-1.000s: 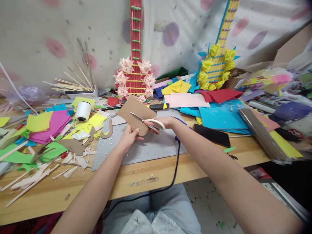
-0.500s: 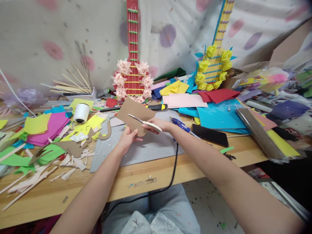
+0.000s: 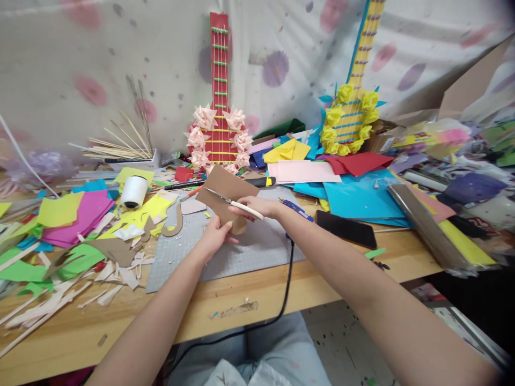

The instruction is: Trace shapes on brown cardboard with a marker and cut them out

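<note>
My left hand [image 3: 215, 238] is closed on the lower edge of a brown cardboard piece [image 3: 227, 193], holding it up over the grey cutting mat [image 3: 241, 249]. My right hand [image 3: 261, 206] grips white-handled scissors [image 3: 237, 203]. The blades lie across the cardboard and point up to the left. Both forearms reach in from the bottom of the view.
Coloured paper sheets and scraps cover the wooden table [image 3: 261, 292]. A red paper guitar [image 3: 219, 96] and a yellow one [image 3: 356, 102] lean on the back cloth. A white tape roll [image 3: 134, 191], a black phone [image 3: 346, 229], a blue glue gun [image 3: 295, 206] and its black cable [image 3: 287, 284] lie nearby.
The scissors have shifted slightly left along the cardboard. The view has tilted a little, and both hands stay over the mat.
</note>
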The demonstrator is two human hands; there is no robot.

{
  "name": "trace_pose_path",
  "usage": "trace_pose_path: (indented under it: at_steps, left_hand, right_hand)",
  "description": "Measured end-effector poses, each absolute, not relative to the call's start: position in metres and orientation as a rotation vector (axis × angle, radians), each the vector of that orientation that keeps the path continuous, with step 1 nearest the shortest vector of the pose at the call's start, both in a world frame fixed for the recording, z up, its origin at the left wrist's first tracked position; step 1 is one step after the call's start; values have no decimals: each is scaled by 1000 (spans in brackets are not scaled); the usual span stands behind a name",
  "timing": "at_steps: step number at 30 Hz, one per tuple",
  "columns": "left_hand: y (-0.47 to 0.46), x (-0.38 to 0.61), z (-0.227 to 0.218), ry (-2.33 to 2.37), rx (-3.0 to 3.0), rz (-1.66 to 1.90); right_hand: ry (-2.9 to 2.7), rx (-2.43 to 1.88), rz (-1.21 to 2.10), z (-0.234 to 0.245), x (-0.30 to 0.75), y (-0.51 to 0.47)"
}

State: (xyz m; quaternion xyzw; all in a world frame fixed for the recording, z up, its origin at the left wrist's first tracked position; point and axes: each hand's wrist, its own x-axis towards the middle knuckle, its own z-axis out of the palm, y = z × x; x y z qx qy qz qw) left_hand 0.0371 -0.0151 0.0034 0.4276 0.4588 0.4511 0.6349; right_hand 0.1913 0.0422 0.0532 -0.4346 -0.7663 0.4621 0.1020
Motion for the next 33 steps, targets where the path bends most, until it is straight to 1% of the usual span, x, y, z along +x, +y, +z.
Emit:
trace_pose_path:
  at_steps: [9, 14, 17, 20, 22, 24, 26, 28, 29, 31, 33]
  left_hand:
    - [-20, 21, 10, 1026, 947, 978]
    - [-21, 17, 10, 1016, 1009, 870]
    - [-23, 21, 10, 1028, 1004, 871]
    - [-24, 20, 10, 1075, 1013, 822]
    - [-21, 15, 10, 1117, 1034, 800]
    - [-16, 5, 9, 1188, 1066, 837]
    - [-8, -7, 7, 1317, 1144, 897]
    - [-1, -18, 5, 1497, 1325, 879]
    - [2, -22, 4, 1574, 1441, 828]
    - [6, -25, 4, 1784, 1636, 691]
    - [8, -24, 3, 2004, 1784, 656]
  right_hand:
    - [-2048, -1374, 1387, 47, 189, 36]
    - [-2007, -1230, 1573, 48, 181, 35]
    - [-1962, -1273, 1574, 45, 174, 38]
    - [-1912, -1354, 1508, 39, 173, 41]
    - [-1877, -1340, 1546, 35, 178, 42]
    - [-1854, -1282, 1609, 34, 186, 43]
    - [-1805, -1249, 1596, 34, 196, 45]
    - [-1754, -1350, 1461, 35, 204, 49]
    - [-1747, -1464, 1329, 35, 207, 51]
    - [-1759, -1750, 965, 33, 209, 52]
    - [-1802, -1960, 573, 29, 208, 51]
